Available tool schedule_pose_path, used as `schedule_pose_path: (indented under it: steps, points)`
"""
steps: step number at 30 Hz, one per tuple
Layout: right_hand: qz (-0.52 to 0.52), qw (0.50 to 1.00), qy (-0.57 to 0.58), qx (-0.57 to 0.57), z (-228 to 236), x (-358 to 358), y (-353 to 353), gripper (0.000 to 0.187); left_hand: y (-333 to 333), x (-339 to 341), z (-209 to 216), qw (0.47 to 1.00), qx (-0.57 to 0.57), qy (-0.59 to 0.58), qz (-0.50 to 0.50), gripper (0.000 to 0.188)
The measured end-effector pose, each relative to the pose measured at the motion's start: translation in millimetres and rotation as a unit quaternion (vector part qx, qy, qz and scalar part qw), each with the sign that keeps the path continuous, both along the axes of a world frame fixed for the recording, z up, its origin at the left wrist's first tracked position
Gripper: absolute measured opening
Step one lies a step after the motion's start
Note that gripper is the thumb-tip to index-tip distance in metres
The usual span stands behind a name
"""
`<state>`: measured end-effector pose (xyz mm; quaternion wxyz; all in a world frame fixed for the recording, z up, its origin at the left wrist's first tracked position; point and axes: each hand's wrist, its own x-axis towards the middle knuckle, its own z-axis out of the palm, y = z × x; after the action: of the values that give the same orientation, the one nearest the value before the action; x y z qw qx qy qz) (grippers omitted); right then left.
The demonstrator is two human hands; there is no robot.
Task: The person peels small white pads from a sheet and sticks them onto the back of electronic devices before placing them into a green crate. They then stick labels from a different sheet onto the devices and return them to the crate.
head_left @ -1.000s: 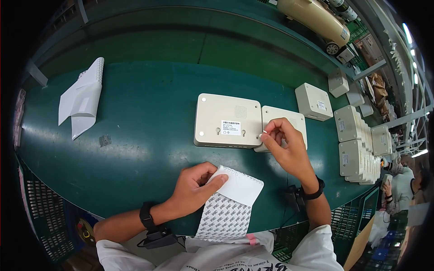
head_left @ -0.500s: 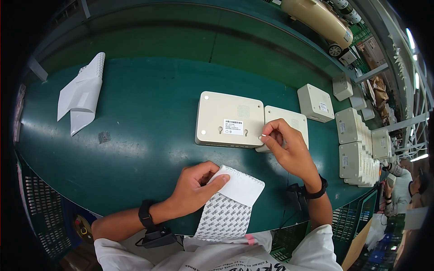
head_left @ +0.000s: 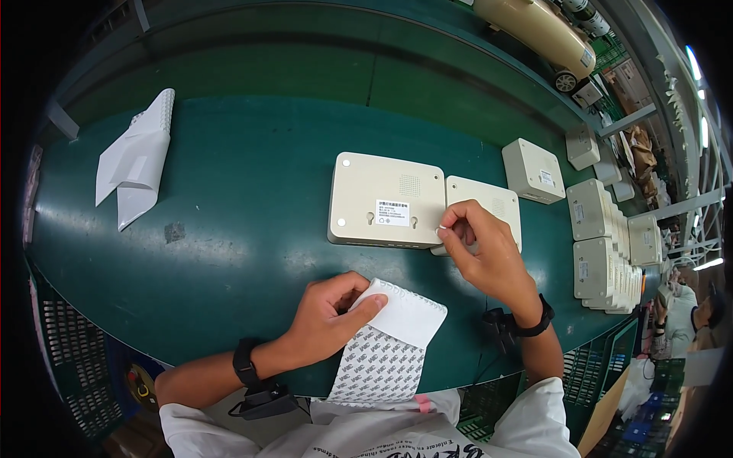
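Here's my right hand (head_left: 489,248), thumb and forefinger pinched on a small white piece (head_left: 443,227), right at the near right corner of a cream box (head_left: 388,191). The box sits at 10 o'clock from that hand, flat on the green table (head_left: 252,183), white label (head_left: 392,213) facing up, its long axis running roughly 9 to 3. My right hand is clearly the nearer of the 2; whether the white piece touches the corner or sits just above it, I can't tell. 2 white dots (head_left: 346,162) mark the box's left corners, and a neighbouring box (head_left: 485,194) lies at its 3 o'clock, partly behind my fingers. Down at 7 o'clock from the box, my left hand (head_left: 332,317) grips a white sheet (head_left: 383,365) between thumb and fingers, top end folded over, patterned part running toward 6. Out at 3 o'clock from my right hand, stacked cream boxes (head_left: 595,269) stand near the table's edge. Now the containers: a green crate (head_left: 72,340) at 9 o'clock from my left hand, below the table's rim, a 2nd crate (head_left: 586,372) at 5 from my right, their mesh walls in shadow, and what's inside either I can't make out
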<state>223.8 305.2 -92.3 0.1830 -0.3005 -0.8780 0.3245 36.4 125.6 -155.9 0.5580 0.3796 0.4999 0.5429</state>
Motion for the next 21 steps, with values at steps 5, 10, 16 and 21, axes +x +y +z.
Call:
schedule_pose_path:
  steps: [5, 10, 16, 21]
  points:
    - [0.071, 0.925, -0.1, 0.359, 9.5, -6.5, -19.1, 0.013, -2.6, -4.0, 4.2, 1.0, -0.018, -0.001, -0.026, 0.013]
    - [0.086, 0.943, -0.124, 0.297, 26.2, -3.3, -10.9, 0.013, -2.1, -1.7, 5.6, 1.0, -0.006, -0.015, -0.009, 0.015]
    - [-0.029, 0.996, 0.045, -0.076, 6.7, -19.5, 55.0, 0.009, -2.1, 0.8, 2.4, 1.0, -0.005, -0.016, -0.006, 0.019]
    - [0.011, 0.999, -0.031, -0.003, -3.0, -26.0, 61.9, 0.013, -6.5, 2.2, -2.8, 1.0, -0.008, -0.017, 0.0, 0.02]
